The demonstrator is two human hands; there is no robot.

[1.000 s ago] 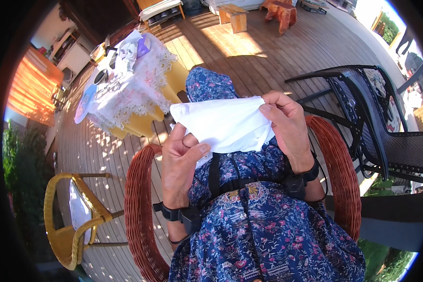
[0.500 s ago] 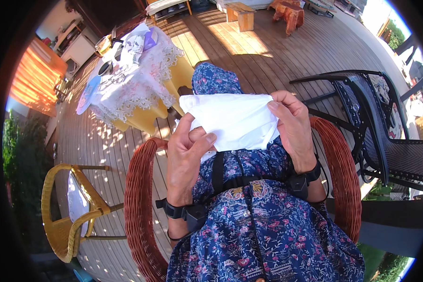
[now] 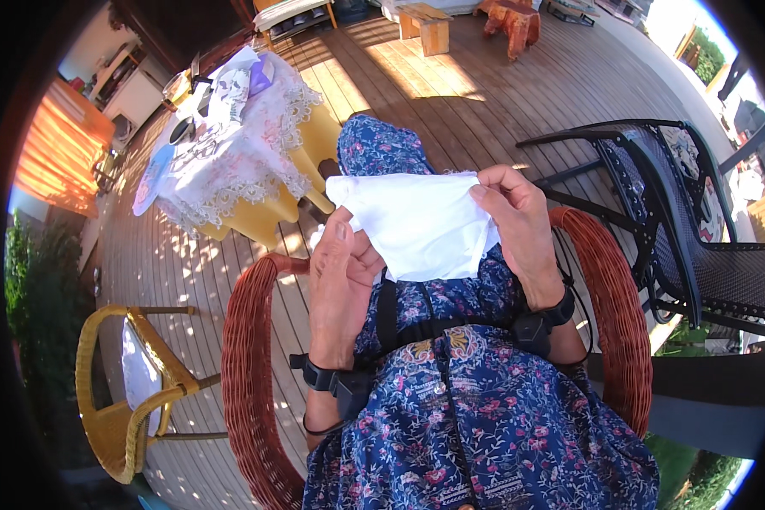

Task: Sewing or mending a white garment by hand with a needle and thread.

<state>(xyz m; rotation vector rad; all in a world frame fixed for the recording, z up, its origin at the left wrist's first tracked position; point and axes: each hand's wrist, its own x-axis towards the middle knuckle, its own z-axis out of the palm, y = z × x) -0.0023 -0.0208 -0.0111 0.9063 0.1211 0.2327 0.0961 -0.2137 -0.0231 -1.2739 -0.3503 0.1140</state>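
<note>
A white piece of cloth (image 3: 421,225) is held up over my lap, spread between both hands. My right hand (image 3: 518,223) pinches its upper right corner between thumb and forefinger. At the cloth's left edge is my left hand (image 3: 340,276), its fingers curled behind the fabric and partly hidden, the thumb pointing upward. More white fabric shows behind the left fingers. Beneath lies my blue floral dress (image 3: 450,399), with a dark strap across the waist. Each wrist wears a black band with a small box.
I sit in a reddish wicker armchair (image 3: 251,374). Ahead to the left stands a round table (image 3: 289,183) with a lace cloth, papers and a dark cup. A yellow wicker chair (image 3: 110,408) is at left, a black mesh chair (image 3: 654,204) at right. A wooden bench (image 3: 425,24) stands far off.
My left thumb has lifted off the front of the cloth and now points up. The cloth's lower edge hangs flatter and more spread out. My right hand has shifted slightly left.
</note>
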